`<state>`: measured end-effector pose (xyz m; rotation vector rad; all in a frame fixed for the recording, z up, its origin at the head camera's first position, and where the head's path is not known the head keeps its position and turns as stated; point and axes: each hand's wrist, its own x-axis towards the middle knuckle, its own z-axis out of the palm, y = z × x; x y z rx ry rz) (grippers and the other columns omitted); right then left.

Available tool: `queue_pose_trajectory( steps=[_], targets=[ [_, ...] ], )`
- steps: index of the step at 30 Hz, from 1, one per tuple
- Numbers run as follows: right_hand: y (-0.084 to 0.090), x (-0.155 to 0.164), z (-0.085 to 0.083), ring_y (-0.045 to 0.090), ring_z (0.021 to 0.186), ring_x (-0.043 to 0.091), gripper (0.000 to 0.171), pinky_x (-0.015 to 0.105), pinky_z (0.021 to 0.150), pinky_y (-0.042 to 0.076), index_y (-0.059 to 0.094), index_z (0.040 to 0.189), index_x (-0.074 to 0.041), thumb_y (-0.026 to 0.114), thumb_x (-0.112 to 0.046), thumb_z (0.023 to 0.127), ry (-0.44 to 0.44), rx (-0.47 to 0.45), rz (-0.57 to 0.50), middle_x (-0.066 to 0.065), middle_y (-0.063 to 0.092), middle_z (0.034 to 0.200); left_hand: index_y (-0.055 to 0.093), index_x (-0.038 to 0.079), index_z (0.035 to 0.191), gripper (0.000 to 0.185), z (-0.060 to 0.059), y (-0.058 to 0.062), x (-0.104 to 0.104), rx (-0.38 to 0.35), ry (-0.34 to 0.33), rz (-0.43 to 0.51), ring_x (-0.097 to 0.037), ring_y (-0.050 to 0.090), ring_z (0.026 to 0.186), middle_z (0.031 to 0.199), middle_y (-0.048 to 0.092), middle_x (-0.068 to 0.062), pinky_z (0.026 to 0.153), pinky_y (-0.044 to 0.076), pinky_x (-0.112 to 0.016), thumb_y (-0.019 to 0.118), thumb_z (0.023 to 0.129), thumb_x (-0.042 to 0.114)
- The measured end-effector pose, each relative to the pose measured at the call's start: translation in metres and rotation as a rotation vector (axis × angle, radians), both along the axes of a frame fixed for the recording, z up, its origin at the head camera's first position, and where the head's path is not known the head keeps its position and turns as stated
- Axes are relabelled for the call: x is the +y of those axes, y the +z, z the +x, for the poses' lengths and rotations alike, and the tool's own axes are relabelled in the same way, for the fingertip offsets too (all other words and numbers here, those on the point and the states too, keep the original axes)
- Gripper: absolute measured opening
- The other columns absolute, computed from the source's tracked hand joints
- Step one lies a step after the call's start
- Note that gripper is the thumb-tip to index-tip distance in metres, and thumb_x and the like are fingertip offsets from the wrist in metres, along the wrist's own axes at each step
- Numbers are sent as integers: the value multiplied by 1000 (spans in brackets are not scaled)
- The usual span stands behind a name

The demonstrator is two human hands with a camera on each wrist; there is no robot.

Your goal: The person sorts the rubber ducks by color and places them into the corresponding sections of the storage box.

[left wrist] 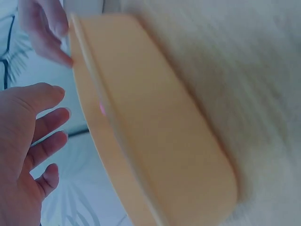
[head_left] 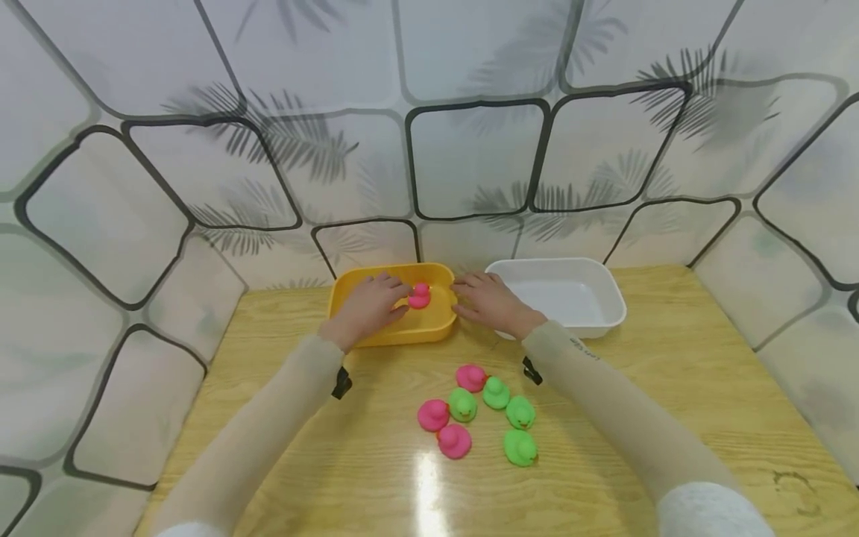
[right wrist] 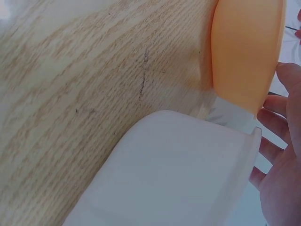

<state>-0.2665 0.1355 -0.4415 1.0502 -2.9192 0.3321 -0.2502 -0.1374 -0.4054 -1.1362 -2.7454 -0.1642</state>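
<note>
Patterned screens with dark rounded outlines and palm-leaf shadows wall in a pale wooden bench (head_left: 671,388). At its far edge the left hand (head_left: 367,307) lies over the near-left part of a yellow tub (head_left: 385,337), its grip released: the fingers (left wrist: 47,123) are spread and loosely extended, their tips just beside a pink toy duck (head_left: 419,296) that sits inside the tub. From the head view I cannot tell whether the fingertips actually touch the duck. In the left wrist view the tub's outer wall fills most of the frame, blurred, with only a faint pink spot at its rim.

The right hand (head_left: 488,301) lies just to the right of the tub, its grip also released, fingers relaxed and resting at the tub's right rim; it holds nothing. Directly to the right of that hand stands a white tub (head_left: 607,313), with the wrist lying across its near-left corner. The right wrist view shows the two tubs close together, the white one's corner beside the yellow one's end.

Nearer the person, between the two forearms, seven more toy ducks sit in a loose cluster on the bench: three pink ducks (head_left: 454,440) toward the left and four green ducks (head_left: 520,447) toward the right, several touching.
</note>
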Motion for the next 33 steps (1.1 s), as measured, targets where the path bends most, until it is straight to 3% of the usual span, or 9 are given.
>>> queue_pose_trajectory(
  steps=[3,10,18,33],
  targets=[
    [1,1,-1,47,137,38,49,60,115,35,59,144,-1,59,-33,107,-6,-10,2,16,57,148,75,7,113,24,10,-3,3,38,-53,35,-30,62,92,104,74,-7,78,54,-45,81,92,17],
    [0,1,-1,48,137,38,49,60,114,36,60,144,-1,60,-34,107,-8,-4,2,16,57,148,75,8,110,20,32,-12,12,58,-156,80,-27,64,97,108,74,-4,87,56,-40,80,93,17],
    [-2,0,0,49,136,39,48,60,113,37,61,143,-1,62,-32,106,-1,10,-11,16,58,146,76,9,115,23,53,-18,29,23,-203,66,-24,66,102,109,74,-4,92,55,-38,79,95,21],
    [-5,2,0,50,135,39,48,60,112,39,61,143,-1,61,-31,106,16,43,-22,16,59,145,76,10,116,22,70,-31,59,-90,-273,45,-21,64,99,107,73,-3,87,56,-35,75,97,22]
  ],
)
